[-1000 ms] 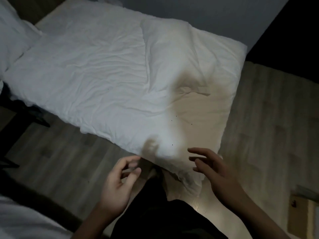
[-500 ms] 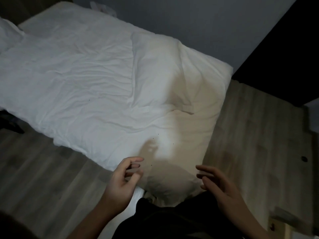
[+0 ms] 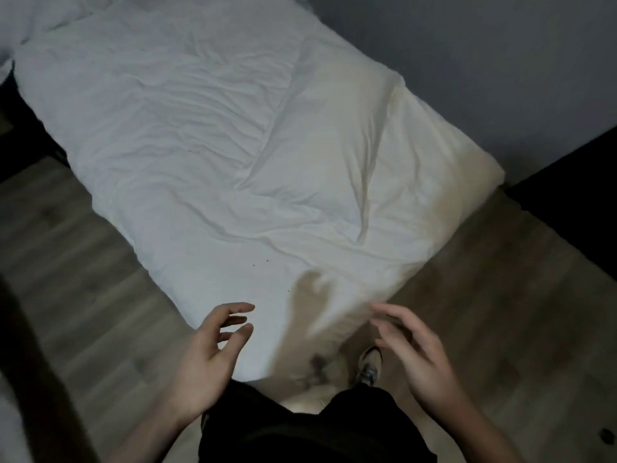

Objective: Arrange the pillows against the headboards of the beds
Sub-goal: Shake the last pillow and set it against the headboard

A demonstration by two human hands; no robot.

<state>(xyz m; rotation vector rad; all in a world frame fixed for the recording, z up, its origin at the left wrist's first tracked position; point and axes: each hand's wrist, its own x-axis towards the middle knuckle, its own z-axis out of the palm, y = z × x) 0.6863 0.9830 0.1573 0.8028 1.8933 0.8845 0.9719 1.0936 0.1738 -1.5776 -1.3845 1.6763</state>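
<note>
A bed with a wrinkled white duvet (image 3: 200, 135) stretches from the upper left to just in front of me. A white pillow (image 3: 36, 15) shows partly at the top left corner, at the head end. My left hand (image 3: 207, 359) hovers over the near corner of the duvet, fingers loosely spread, holding nothing. My right hand (image 3: 414, 352) hangs to the right of that corner above the floor, fingers relaxed and empty. Neither hand touches the bedding. The headboard is out of view.
Wooden floor (image 3: 500, 312) runs along both sides of the bed. A grey wall (image 3: 467, 61) stands behind the bed. A dark opening (image 3: 574, 182) lies at the right. My shoe (image 3: 367, 365) stands at the bed's foot. Part of another white bed edge (image 3: 10, 412) shows at the lower left.
The view has swung so the bed's foot sits closer in front of me. Both hands stay raised and empty, shifted slightly along the near corner of the duvet.
</note>
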